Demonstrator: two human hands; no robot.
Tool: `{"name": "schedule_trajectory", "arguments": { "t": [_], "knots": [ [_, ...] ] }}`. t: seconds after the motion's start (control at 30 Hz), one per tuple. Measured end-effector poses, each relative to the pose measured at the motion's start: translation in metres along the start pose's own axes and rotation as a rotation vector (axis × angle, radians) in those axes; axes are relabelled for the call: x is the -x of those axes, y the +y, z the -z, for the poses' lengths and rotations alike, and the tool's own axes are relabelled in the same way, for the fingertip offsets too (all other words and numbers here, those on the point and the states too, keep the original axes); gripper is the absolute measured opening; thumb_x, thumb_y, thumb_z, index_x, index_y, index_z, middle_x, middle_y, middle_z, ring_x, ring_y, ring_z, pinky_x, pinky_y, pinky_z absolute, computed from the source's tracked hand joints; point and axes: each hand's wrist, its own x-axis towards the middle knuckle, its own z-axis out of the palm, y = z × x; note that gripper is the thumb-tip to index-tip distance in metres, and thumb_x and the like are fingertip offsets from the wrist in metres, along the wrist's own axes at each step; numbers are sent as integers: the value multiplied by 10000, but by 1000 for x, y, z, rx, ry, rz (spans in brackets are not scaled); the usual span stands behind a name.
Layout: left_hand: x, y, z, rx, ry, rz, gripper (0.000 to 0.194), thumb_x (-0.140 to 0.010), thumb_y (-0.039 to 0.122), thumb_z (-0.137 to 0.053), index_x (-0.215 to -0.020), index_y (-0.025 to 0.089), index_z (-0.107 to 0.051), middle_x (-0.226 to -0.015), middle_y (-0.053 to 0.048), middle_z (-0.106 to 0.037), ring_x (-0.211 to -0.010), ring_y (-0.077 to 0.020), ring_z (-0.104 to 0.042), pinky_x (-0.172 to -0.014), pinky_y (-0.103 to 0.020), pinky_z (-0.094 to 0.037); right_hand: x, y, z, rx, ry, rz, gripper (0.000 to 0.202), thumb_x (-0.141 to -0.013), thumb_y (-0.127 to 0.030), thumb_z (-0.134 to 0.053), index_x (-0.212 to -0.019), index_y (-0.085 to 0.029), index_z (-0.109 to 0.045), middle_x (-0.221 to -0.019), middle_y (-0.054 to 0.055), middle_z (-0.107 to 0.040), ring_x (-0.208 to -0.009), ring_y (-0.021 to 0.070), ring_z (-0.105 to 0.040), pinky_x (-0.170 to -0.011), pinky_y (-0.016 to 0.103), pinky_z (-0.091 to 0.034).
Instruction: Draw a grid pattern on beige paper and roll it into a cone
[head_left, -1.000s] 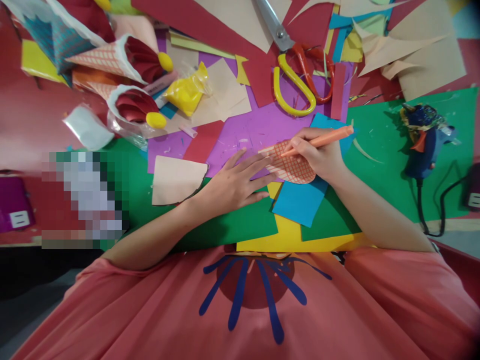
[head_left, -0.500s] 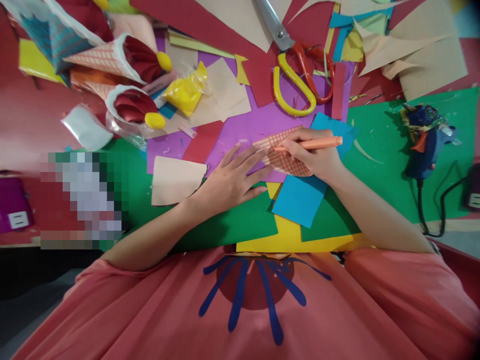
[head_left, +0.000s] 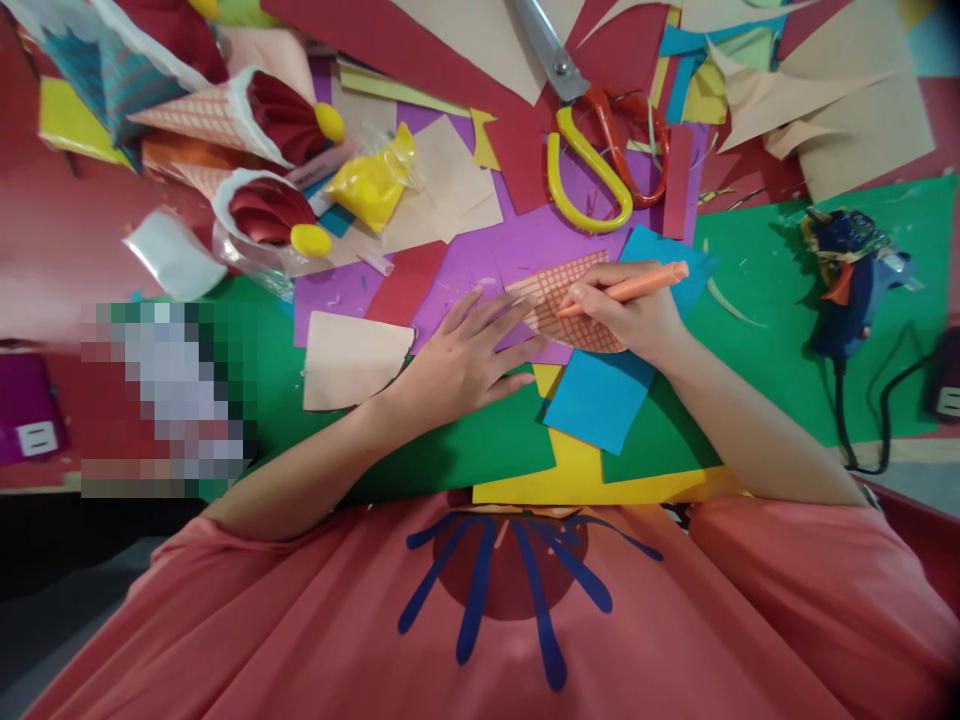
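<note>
My right hand (head_left: 637, 315) is closed around an orange marker (head_left: 649, 283), its tip on a fan-shaped piece of cream paper (head_left: 592, 335) covered with orange crossed lines. My left hand (head_left: 484, 350) lies flat with fingers spread, the fingertips resting on the narrow left end of that piece. Beneath the piece lies purple paper (head_left: 465, 270), and a blue paper square (head_left: 600, 400) sits just below it. A plain cream fan-shaped piece (head_left: 352, 362) with a dark-edged side lies left of my left hand.
Large scissors (head_left: 589, 165) with red and yellow handles lie beyond my hands. Finished-looking paper cones (head_left: 217, 115) with red filling lie at upper left, near a yellow wrapped lump (head_left: 375, 180). A blue glue gun (head_left: 844, 300) with its cord is at right. Green sheets (head_left: 750, 380) cover the near table.
The marker's tip has shifted slightly down and right on the lined paper, and the marker tilts more steeply. My left hand stays in place.
</note>
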Motion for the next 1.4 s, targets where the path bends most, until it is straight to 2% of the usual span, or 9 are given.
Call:
{"name": "schedule_trajectory", "arguments": {
  "t": [0.13,0.2,0.43,0.63,0.83,0.97,1.2,1.4],
  "knots": [
    [0,-1,0,13,-7,39,391,-940,337,-534,-1318,242,-557,-1485,-115,-450,-1392,-311,-397,-1163,-530,-276,4,-4,1,-15,140,-14,295,-874,-386,-587,-663,-189,-650,-603,-4,-624,-546,102,-567,-532,242,-459],
    [-1,-1,1,6,-4,55,392,-949,350,-514,-1324,240,-552,-1482,-121,-454,-1394,-309,-395,-1160,-536,-280,5,-5,2,-24,156,-14,296,-878,-410,-587,-690,-191,-650,-601,-7,-615,-535,97,-551,-527,242,-454],
    [-1,-1,0,-36,-5,41,387,-962,377,-481,-1309,226,-560,-1465,-133,-470,-1376,-315,-420,-1138,-546,-311,0,-4,1,26,9,32,211,-867,-314,-598,-720,-186,-679,-700,16,-694,-602,108,-594,-572,240,-476],
    [0,0,0,-41,-3,42,370,-950,365,-507,-1284,221,-576,-1476,-125,-460,-1383,-301,-413,-1147,-520,-314,0,-4,0,57,-13,32,202,-864,-296,-590,-733,-182,-692,-737,28,-717,-648,121,-626,-588,241,-485],
    [-1,0,1,8,-3,54,384,-945,355,-521,-1307,232,-561,-1472,-135,-462,-1395,-309,-396,-1145,-549,-309,-1,1,0,7,-31,44,229,-851,-287,-589,-668,-181,-680,-659,10,-701,-606,121,-629,-543,235,-469],
    [-1,0,1,34,-15,59,384,-946,349,-519,-1308,230,-564,-1474,-139,-458,-1398,-317,-389,-1146,-563,-300,-1,1,0,-1,-27,13,230,-851,-297,-587,-674,-186,-683,-682,17,-708,-621,127,-634,-563,241,-490],
    [-1,-1,0,-33,19,21,369,-959,376,-488,-1271,208,-588,-1459,-151,-473,-1376,-324,-421,-1127,-545,-339,-1,-1,0,7,-21,4,234,-856,-331,-590,-698,-185,-684,-708,21,-710,-640,124,-634,-580,240,-483],
    [0,-1,0,-31,14,31,389,-953,363,-505,-1316,232,-553,-1468,-138,-466,-1386,-313,-409,-1136,-545,-325,-2,0,1,26,-67,21,261,-831,-265,-564,-589,-184,-615,-573,-14,-629,-541,102,-552,-513,233,-422]
  ]
}}
